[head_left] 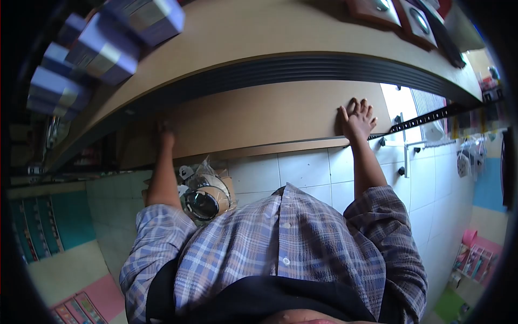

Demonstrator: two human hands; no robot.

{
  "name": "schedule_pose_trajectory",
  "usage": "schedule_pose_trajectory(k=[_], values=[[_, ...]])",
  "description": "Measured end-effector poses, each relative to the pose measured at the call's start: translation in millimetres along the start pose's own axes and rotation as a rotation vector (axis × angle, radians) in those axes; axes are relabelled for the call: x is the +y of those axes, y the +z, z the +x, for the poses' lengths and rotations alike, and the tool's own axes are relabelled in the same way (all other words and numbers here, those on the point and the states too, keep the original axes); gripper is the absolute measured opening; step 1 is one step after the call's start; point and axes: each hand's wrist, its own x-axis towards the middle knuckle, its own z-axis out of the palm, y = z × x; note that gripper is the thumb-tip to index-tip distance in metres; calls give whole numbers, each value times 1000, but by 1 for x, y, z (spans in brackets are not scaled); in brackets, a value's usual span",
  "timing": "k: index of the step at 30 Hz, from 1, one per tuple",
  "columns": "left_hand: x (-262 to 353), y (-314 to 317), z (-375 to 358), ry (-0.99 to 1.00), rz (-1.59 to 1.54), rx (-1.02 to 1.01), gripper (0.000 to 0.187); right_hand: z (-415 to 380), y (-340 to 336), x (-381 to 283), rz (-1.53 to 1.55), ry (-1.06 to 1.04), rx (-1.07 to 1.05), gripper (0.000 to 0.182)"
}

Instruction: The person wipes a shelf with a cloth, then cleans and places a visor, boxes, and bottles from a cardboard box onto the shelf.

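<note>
A light wood-coloured shelf board (253, 116) stretches across in front of me, below a higher shelf. My right hand (358, 120) lies on its right end, open, with fingers spread and nothing held. At the board's left end, in deep shadow, is my left hand (167, 127). Its wrist shows, but the fingers are too dark to make out.
Above runs the upper shelf (270, 32) with a dark ribbed edge. It carries purple boxes (102, 51) and red-brown items (377, 11). On the tiled floor (302, 167) sits a cardboard box (224, 189) with plastic-wrapped goods. A black slotted upright (431, 116) stands at right.
</note>
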Motion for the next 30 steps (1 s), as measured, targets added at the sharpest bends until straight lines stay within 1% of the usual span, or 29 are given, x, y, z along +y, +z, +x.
schedule_pose_trajectory(k=[2, 3, 5, 6, 7, 8, 9, 10, 11, 12, 13, 14, 15, 16, 17, 18, 19, 20, 21, 23, 24, 25, 26, 27, 29, 30], values=[[10, -67, 18, -543, -471, -313, 47, -2, -1, 0, -7, -8, 5, 69], [33, -65, 27, -530, -472, -312, 47, -2, -2, -1, -6, -3, 6, 69], [81, -30, 57, -652, -219, -240, 50, -2, -1, 1, 4, -5, 16, 69], [97, 46, 82, -319, -207, 35, 52, -2, -1, 1, 4, 1, 15, 69], [148, 54, 103, -268, -402, -99, 52, -1, 1, 1, 12, -5, 27, 69], [218, 12, 99, -123, -305, 16, 52, -1, 2, 3, 18, -11, 37, 69], [296, -56, 98, -121, -304, 9, 52, -2, 3, 4, 14, -10, 30, 69], [350, -132, 78, -258, -668, -223, 52, -2, 4, 6, 16, -20, 39, 69], [394, -141, 55, -67, -843, -80, 57, -1, 6, 7, 19, -30, 49, 70], [433, -181, 26, 142, -496, -80, 61, -2, 7, 8, 28, -34, 52, 69], [457, -213, 5, 247, -615, -130, 62, -2, 9, 11, 27, -29, 50, 69], [479, -217, -11, 341, -688, -112, 63, -2, 12, 13, 53, -39, 50, 68], [490, -219, -20, 434, -762, -88, 65, 0, 15, 15, 78, -51, 56, 68], [488, -229, -25, 437, -766, -80, 65, -2, 19, 14, 163, -75, 194, 61], [484, -238, -28, 421, -763, 18, 67, -1, 21, 16, 165, -74, 204, 61], [479, -249, -32, 405, -759, 114, 69, -8, 14, 14, 234, -138, 196, 56], [469, -263, -37, 408, -762, 124, 69, -17, 7, 10, 301, -202, 189, 52], [456, -276, -44, 494, -817, 116, 70, -29, 4, 5, 307, -297, 277, 42], [447, -283, -46, 578, -870, 105, 71, -38, 1, -5, 316, -328, 268, 38], [444, -253, -52, 536, -907, 70, 71, -56, -5, -27, 367, -353, 204, 34], [440, -233, -49, 557, -861, -6, 70, -61, -1, -38, 376, -384, 206, 34], [434, -230, -46, 581, -814, -81, 69, -64, 0, -48, 385, -413, 210, 34], [430, -228, -48, 625, -762, -49, 65, -68, 1, -57, 392, -446, 148, 37], [427, -222, -51, 619, -757, -49, 65, -73, 2, -64, 397, -453, 146, 37], [420, -210, -52, 653, -731, -23, 58, -77, 3, -80, 402, -551, 241, 42], [413, -210, -57, 700, -677, -69, 56, -81, 3, -86, 403, -599, 288, 44]])
